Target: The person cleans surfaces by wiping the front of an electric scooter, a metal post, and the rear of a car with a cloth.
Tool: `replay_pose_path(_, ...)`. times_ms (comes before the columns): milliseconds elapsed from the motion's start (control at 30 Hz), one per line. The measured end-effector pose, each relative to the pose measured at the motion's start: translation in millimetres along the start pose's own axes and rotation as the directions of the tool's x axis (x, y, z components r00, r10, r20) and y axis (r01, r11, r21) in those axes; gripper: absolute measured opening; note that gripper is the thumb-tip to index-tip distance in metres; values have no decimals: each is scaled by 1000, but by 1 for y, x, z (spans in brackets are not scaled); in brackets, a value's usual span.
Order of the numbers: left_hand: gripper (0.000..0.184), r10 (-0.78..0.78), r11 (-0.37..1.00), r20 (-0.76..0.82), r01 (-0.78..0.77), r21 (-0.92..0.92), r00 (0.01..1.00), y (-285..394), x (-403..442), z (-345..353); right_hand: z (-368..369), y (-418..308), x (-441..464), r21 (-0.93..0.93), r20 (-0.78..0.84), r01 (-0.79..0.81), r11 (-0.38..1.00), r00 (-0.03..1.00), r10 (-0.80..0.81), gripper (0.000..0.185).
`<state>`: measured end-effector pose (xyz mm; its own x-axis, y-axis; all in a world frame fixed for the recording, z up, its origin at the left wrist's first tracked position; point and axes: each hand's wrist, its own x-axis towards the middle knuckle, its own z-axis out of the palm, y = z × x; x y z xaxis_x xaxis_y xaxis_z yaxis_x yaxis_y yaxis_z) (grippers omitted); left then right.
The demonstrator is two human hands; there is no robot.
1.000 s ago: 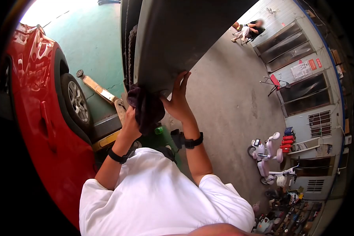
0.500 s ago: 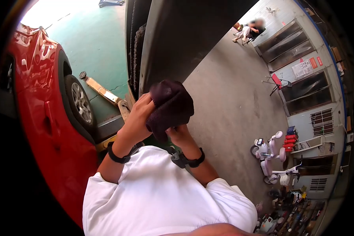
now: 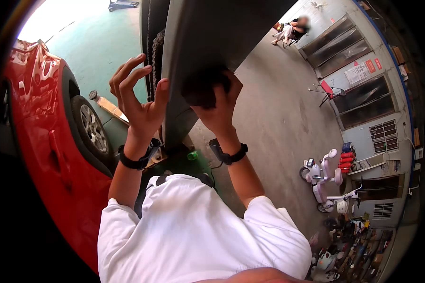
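Dark cloth (image 3: 200,92) up at the post (image 3: 250,28)!
My right grip (image 3: 218,112) clutches it; my left grip (image 3: 145,113) hovers alongside, spread wide.

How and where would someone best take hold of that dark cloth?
Probably by pinching the left edge of the dark cloth, coming from the left. It is bunched into a wad, seemingly against the grey metal column, and the right grip covers its right side, leaving that left edge exposed.

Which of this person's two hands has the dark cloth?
The right hand, gripping the dark cloth; the left hand is open and holds nothing.
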<state>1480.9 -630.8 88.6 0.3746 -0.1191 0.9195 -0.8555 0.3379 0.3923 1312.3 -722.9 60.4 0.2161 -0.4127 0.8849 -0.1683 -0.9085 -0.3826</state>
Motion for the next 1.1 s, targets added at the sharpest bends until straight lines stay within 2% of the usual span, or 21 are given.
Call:
replay_pose_path(67,64,46,998,2,-46,43,999,-8,-2,27,22,17,-23,-99,58,36,994,998,-30,61)
replay_pose_path(100,73,58,996,27,-59,69,998,-10,-4,39,22,22,-27,-99,59,42,994,998,-37,61)
replay_pose_path(133,81,81,991,50,-86,99,995,-16,-8,52,19,23,-33,-157,132,4,988,991,17,61)
replay_pose_path(167,81,77,992,47,-81,100,996,-19,-14,56,15,25,-43,-219,201,-32,975,977,77,62)
replay_pose_path(200,83,69,996,34,-71,57,997,-21,-17,59,13,31,-59,-219,204,-27,975,976,73,62)
replay_pose_path(267,87,75,997,12,-75,8,997,-28,-20,63,19,52,-86,-184,205,-326,927,910,360,57)
replay_pose_path(300,87,82,997,14,-82,4,997,-30,-19,62,22,58,-95,-182,197,-326,927,912,360,57)
replay_pose_path(367,86,75,997,11,-75,-15,997,-27,-20,61,22,65,-116,-46,232,-630,776,748,621,51)
replay_pose_path(400,86,70,997,17,-69,-18,997,-28,-20,61,24,69,-121,97,195,-651,753,754,627,40)
replay_pose_path(533,81,77,995,1,-77,-69,997,-30,-22,61,17,87,-116,56,269,-712,700,686,676,29)
replay_pose_path(600,79,69,996,-6,-69,-55,998,-30,-22,60,10,77,-87,200,165,-665,720,747,644,21)
replay_pose_path(667,78,83,996,-8,-83,-43,997,-29,-21,59,0,57,-40,295,90,-549,782,831,549,16)
replay_pose_path(700,78,81,996,-1,-81,-39,997,-29,-22,58,-3,48,-19,342,44,-469,814,874,485,16)
replay_pose_path(767,77,89,995,-12,-89,-50,996,-29,-22,59,-10,39,9,256,102,-439,861,898,428,20)
replay_pose_path(900,74,90,994,-24,-91,-57,996,-30,-22,61,1,47,-8,239,92,-442,865,897,433,28)
replay_pose_path(967,71,71,997,-18,-71,-40,997,-32,-23,62,6,67,-44,188,103,-562,806,827,552,35)
replay_pose_path(1000,71,72,997,-16,-72,-33,997,-30,-22,59,8,77,-63,192,108,-563,804,826,553,35)
replay_pose_path(1067,64,23,991,46,-29,129,999,-19,-21,55,7,94,-97,-34,200,-736,677,658,726,39)
replay_pose_path(1100,64,15,990,38,-21,142,999,-13,-25,51,2,96,-108,-36,216,-732,680,659,721,39)
